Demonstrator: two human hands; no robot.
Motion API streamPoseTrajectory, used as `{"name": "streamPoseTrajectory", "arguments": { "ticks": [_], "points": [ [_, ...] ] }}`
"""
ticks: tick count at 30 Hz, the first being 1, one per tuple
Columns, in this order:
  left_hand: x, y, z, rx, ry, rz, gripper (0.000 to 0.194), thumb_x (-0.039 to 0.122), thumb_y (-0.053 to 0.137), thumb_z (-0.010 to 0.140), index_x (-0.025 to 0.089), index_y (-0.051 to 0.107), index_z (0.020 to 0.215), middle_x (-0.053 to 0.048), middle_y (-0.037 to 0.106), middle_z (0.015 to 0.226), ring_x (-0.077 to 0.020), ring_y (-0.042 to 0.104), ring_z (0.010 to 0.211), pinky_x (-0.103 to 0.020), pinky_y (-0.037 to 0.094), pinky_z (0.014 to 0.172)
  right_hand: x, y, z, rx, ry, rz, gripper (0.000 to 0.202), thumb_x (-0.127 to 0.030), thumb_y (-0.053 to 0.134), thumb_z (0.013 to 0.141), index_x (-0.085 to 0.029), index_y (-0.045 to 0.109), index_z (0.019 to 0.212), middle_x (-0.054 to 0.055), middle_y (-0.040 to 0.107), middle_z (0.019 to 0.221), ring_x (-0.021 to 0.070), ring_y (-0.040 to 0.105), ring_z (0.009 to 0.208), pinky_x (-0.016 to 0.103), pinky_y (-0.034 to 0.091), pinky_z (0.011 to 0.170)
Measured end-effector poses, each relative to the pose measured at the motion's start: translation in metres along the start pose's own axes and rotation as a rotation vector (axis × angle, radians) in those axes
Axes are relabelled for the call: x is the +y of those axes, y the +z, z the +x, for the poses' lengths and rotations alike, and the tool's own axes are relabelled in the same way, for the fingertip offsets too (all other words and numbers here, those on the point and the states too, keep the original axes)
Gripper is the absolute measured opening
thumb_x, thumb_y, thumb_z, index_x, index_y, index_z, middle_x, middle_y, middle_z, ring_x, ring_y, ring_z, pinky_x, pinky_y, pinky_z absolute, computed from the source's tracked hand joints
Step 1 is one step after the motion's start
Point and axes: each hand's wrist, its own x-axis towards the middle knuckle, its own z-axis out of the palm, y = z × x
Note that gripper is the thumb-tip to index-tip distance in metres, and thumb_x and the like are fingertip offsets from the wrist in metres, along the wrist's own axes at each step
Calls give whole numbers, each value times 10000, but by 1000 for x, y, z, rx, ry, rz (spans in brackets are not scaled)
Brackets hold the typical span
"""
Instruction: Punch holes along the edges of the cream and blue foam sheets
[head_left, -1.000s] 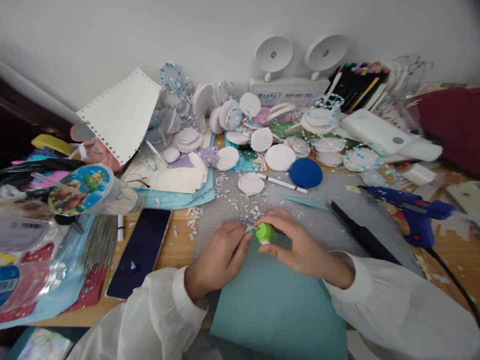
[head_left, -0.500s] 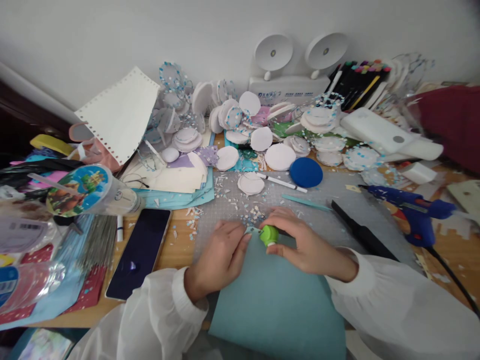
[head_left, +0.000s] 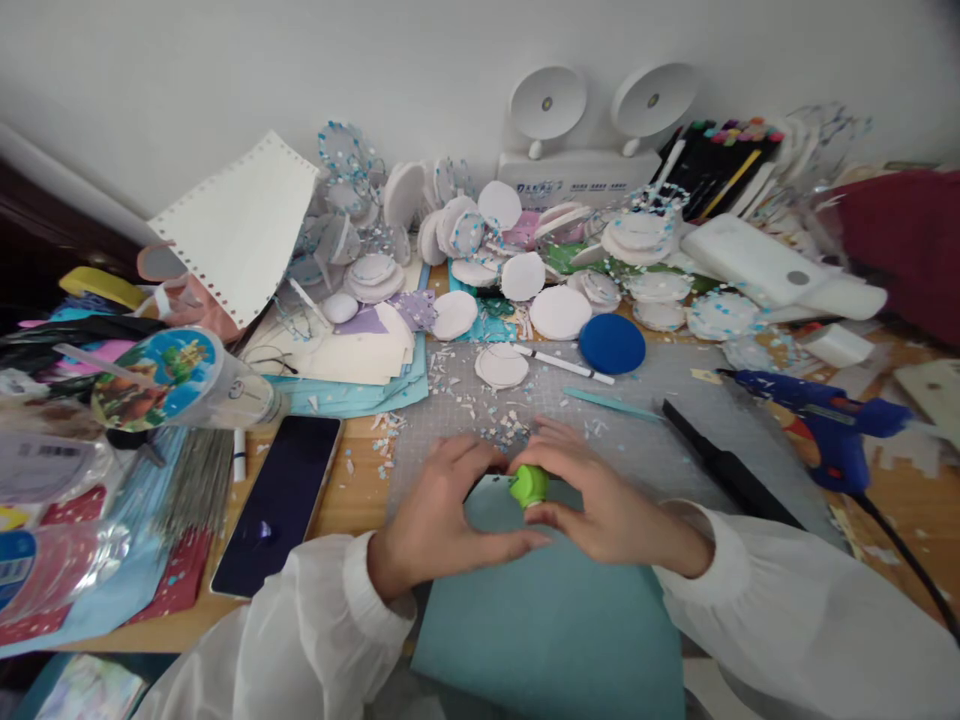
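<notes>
My right hand (head_left: 600,495) grips a small lime-green craft punch (head_left: 530,486) between thumb and fingers, at the far edge of a blue-green paper sheet (head_left: 555,620). My left hand (head_left: 442,510) is over the sheet's left side, its thumb spread well away from its fingers. Its fingertips come close to the punch; whether they touch it or the paper edge is hidden. The sheet reaches from the grey cutting mat (head_left: 450,390) toward my body. Small blue and white paper scraps (head_left: 506,428) lie just beyond my hands.
A phone (head_left: 277,505) and a lidded cup (head_left: 180,380) stand at left. On the right are a blue glue gun (head_left: 825,410) and a black tool (head_left: 720,460). White paper discs (head_left: 561,313), a blue disc (head_left: 612,344) and a white pen (head_left: 566,365) lie behind.
My left hand has opened from a pinch at the sheet's far corner, its thumb swinging to the right. The punch in my right hand has shifted slightly left and toward me.
</notes>
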Motion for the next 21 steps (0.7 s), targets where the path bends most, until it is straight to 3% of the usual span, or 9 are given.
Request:
{"name": "streamPoseTrajectory", "arguments": {
  "ticks": [2, 6, 17, 21],
  "points": [
    [1, 1, 1, -39, -2, 41, 480, 550, 748, 638, 184, 577, 899, -51, 622, 887, -235, 565, 868, -375, 415, 794, -1, 2, 0, -11, 5, 4, 188, -234, 638, 816, -218, 537, 974, 37, 619, 898, 215, 569, 914, 525, 223, 1103],
    [2, 2, 1, -96, 6, 35, 360, 472, 729, 706, 175, 578, 842, -36, 617, 825, -217, 559, 831, -362, 396, 772, -1, 6, -1, -27, 6, -11, 191, -185, 632, 795, -215, 521, 948, 26, 586, 864, 213, 563, 908, 519, 215, 1108],
    [-1, 6, -1, -4, 18, -115, 308, 425, 737, 712, 165, 588, 780, -23, 607, 752, -183, 554, 751, -324, 387, 710, -3, 7, 0, -10, 11, 18, 200, -142, 607, 797, -207, 528, 969, 19, 583, 867, 194, 572, 880, 519, 208, 1121],
    [0, 7, -1, 0, 2, -135, 315, 429, 721, 730, 167, 571, 821, -26, 607, 784, -181, 553, 767, -323, 406, 732, -1, 6, 1, 0, 5, 39, 167, -214, 626, 823, -218, 539, 965, 6, 578, 842, 186, 570, 849, 515, 211, 1121]
  ]
}}
